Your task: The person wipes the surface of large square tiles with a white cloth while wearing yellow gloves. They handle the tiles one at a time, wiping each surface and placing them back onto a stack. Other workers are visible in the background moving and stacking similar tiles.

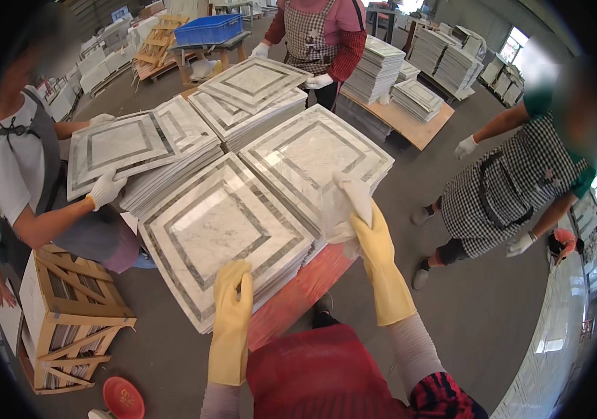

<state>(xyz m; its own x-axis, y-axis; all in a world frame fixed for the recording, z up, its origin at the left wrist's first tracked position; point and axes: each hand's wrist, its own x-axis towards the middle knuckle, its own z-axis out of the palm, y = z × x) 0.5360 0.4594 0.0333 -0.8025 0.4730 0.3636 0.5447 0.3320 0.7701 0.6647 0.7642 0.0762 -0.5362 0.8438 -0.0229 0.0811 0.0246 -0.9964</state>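
Note:
My left hand (232, 288), in a yellow rubber glove, is in front of the near edge of the left front stack of square marble tiles (207, 225). Its fingers are curled in, and whether anything is between them is hidden. In the same kind of glove, my right hand (368, 227) grips a thin white, partly see-through sheet (354, 199), bunched at the near right corner of the right front stack of tiles (312, 150). Each top tile is pale, with darker grey square bands.
A person at left holds a tile (120, 143) in white gloves; another across from me holds a tile (256, 80). A third person (515, 167) stands at right. Lower left are a wooden crate (78, 314) and a red basin (124, 398). Behind is a blue bin (207, 30).

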